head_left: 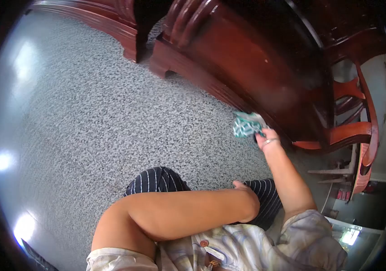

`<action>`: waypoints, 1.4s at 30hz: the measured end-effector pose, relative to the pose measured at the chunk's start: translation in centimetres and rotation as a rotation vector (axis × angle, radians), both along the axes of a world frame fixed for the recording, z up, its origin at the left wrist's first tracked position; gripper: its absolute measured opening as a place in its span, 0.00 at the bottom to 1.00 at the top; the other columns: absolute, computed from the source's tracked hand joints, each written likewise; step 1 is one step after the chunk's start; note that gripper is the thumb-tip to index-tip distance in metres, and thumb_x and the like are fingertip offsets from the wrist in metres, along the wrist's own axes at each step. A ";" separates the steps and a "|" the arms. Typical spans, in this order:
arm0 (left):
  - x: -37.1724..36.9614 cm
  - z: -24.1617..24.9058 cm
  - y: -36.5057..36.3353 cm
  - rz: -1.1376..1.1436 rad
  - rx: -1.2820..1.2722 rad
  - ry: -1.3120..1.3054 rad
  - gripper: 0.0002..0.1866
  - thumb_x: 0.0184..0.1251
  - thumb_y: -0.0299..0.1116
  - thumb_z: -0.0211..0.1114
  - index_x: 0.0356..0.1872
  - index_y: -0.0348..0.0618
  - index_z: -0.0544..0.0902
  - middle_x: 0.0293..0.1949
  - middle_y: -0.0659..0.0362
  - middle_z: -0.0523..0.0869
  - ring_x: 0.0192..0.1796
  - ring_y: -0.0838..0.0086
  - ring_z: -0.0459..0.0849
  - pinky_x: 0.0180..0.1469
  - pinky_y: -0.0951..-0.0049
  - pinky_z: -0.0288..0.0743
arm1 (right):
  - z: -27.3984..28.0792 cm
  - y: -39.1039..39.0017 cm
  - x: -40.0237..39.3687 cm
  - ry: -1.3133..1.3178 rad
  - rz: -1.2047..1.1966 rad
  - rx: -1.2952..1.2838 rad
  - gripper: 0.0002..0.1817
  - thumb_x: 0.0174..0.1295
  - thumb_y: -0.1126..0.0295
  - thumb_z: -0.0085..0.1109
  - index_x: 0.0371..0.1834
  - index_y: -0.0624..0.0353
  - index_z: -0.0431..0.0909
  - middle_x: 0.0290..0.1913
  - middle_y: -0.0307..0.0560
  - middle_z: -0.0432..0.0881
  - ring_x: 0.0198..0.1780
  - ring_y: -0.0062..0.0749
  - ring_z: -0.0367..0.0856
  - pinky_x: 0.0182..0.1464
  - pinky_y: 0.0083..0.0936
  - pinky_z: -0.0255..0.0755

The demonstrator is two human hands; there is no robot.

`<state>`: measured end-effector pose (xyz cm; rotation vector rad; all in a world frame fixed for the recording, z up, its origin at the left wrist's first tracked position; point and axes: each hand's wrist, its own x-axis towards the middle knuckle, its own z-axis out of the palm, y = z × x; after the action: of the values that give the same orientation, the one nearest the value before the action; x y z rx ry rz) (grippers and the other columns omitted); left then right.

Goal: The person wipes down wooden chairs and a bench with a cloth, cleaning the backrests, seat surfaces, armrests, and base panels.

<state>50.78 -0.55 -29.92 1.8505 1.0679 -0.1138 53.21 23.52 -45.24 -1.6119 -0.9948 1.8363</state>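
My right hand (pixel 269 137), with a band around its wrist, is closed on a green and white patterned cloth (pixel 247 125). The cloth hangs bunched from the fingers beside the lower edge of a dark red-brown wooden furniture panel (pixel 265 63). Across my lap lies my left forearm, and my left hand (pixel 246 198) rests bent at my right knee (pixel 265 192), which is covered in dark striped fabric. Most of the left hand's fingers are hidden behind the hand; one digit shows at its upper edge.
Speckled grey floor (pixel 111 104) spreads ahead and to the left. Another carved wooden piece (pixel 111 22) stands at the top left. On the right are a curved wooden armrest (pixel 353 132), a stool-like frame (pixel 337 171) and a glass-topped surface (pixel 353 235).
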 end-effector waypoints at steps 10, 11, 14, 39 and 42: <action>0.1 -1.7 -3.3 0.230 0.066 -0.095 0.22 0.56 0.37 0.57 0.53 0.43 0.74 0.51 0.50 0.77 0.54 0.53 0.74 0.56 0.43 0.58 | 1.2 -20.7 -25.7 0.463 0.357 -0.402 0.15 0.53 0.83 0.48 0.46 0.74 0.63 0.47 0.60 0.68 0.49 0.48 0.72 0.54 0.40 0.71; 1.5 -3.3 -3.4 0.356 0.098 -0.158 0.23 0.57 0.38 0.54 0.56 0.45 0.71 0.51 0.50 0.77 0.54 0.54 0.74 0.56 0.43 0.57 | 0.2 -21.9 -27.8 0.508 0.426 -0.425 0.17 0.52 0.84 0.48 0.47 0.72 0.62 0.48 0.57 0.68 0.49 0.46 0.71 0.52 0.39 0.72; 1.6 -3.2 -3.4 0.320 0.077 -0.227 0.24 0.55 0.39 0.57 0.55 0.47 0.72 0.53 0.52 0.76 0.55 0.55 0.73 0.57 0.43 0.57 | 1.0 -25.3 -30.7 0.469 0.281 -0.355 0.20 0.50 0.87 0.48 0.48 0.67 0.63 0.48 0.54 0.68 0.47 0.44 0.72 0.50 0.36 0.72; -1.2 -2.7 0.0 0.199 0.059 -0.042 0.16 0.55 0.41 0.59 0.38 0.38 0.80 0.41 0.47 0.80 0.48 0.52 0.77 0.52 0.49 0.66 | -1.4 12.9 14.3 0.204 -0.353 -0.125 0.14 0.54 0.78 0.41 0.44 0.69 0.69 0.48 0.56 0.73 0.49 0.48 0.73 0.54 0.46 0.67; -1.3 -2.2 0.1 0.196 -0.006 -0.096 0.13 0.55 0.38 0.58 0.37 0.40 0.82 0.39 0.50 0.82 0.46 0.56 0.79 0.51 0.53 0.66 | -3.7 11.2 12.2 0.227 -0.223 -0.157 0.15 0.48 0.77 0.45 0.41 0.69 0.70 0.48 0.58 0.73 0.50 0.49 0.72 0.54 0.48 0.67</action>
<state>49.49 -0.41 -32.13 1.7183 1.1734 0.0855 65.45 34.75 -48.92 -1.4915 -0.5613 1.9265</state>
